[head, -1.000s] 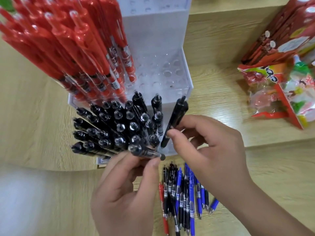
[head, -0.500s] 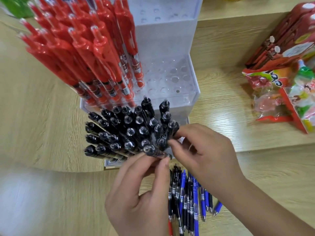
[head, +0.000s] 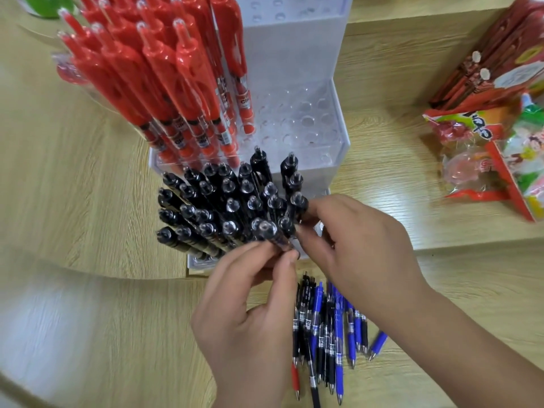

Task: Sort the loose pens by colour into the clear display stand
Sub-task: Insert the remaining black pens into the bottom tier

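Pale wood-grain counter (head: pixel 88 178) under everything. Upright on it, a clear display stand (head: pixel 294 69), stepped in tiers and drilled with holes, open holes showing on the right of the middle tier. Packed into the upper left tiers, red pens (head: pixel 164 72), clicker ends up, fanned out leftward. Crowded into the lowest tier, black pens (head: pixel 223 207), clear-domed clickers toward the camera, leaning left and forward. Well apart on the right, bright snack packets (head: pixel 471 128) against a raised wooden ledge.

Up from below, the left hand (head: pixel 250 319), back toward the camera, fingers curled upward. Grip pressed together on the near pen (head: pixel 269 232), thumb on the right of the barrel and fingertips on the left, at the front edge of the black cluster.

In from the lower right, the right hand (head: pixel 356 251), wrist bent, knuckles up. Grip pinching the corner pen (head: pixel 297 201), forefinger tip and thumb on either side, at the right rim of the cluster. Seated in a hole or not: hidden. Both grips nearly touching.

Below the hands, flat on the counter, loose pens (head: pixel 338 325): mostly blue and black, one red at the left, tips toward the camera, roughly parallel, partly covered by both wrists.
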`<state>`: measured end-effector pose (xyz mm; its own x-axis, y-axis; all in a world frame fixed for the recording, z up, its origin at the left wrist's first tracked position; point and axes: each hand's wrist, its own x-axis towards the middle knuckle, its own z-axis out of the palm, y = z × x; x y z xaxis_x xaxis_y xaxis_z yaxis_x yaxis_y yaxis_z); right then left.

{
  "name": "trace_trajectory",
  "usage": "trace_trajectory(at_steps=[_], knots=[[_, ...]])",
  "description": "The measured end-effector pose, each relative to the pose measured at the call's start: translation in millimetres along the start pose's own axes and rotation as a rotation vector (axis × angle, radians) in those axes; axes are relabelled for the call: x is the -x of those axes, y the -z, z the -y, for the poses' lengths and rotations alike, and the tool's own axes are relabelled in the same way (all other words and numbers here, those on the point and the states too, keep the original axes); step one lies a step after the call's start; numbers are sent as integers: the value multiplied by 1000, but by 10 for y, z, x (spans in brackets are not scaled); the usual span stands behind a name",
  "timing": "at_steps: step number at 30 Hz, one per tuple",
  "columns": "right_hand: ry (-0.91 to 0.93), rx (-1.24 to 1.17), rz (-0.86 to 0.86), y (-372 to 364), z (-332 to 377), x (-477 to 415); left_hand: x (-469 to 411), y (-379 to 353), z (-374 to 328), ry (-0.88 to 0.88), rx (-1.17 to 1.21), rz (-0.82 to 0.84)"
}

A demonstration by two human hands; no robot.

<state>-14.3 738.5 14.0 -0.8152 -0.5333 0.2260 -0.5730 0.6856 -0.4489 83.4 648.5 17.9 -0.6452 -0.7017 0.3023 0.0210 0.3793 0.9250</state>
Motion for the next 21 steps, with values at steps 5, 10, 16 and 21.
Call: trace_trajectory(at_steps=[5, 10, 16, 21], knots=[[-98, -232, 11, 204, 1, 202, 19, 14, 2, 1, 24, 33], [-3, -304, 64, 220, 30, 465, 103, 25, -52, -55, -62, 141], [-5, -282, -125, 244, -4, 443, 112, 70, -89, 51, -61, 157], [-60, -299, -84, 148, -36, 268, 17, 101, 70, 236, -149, 68]])
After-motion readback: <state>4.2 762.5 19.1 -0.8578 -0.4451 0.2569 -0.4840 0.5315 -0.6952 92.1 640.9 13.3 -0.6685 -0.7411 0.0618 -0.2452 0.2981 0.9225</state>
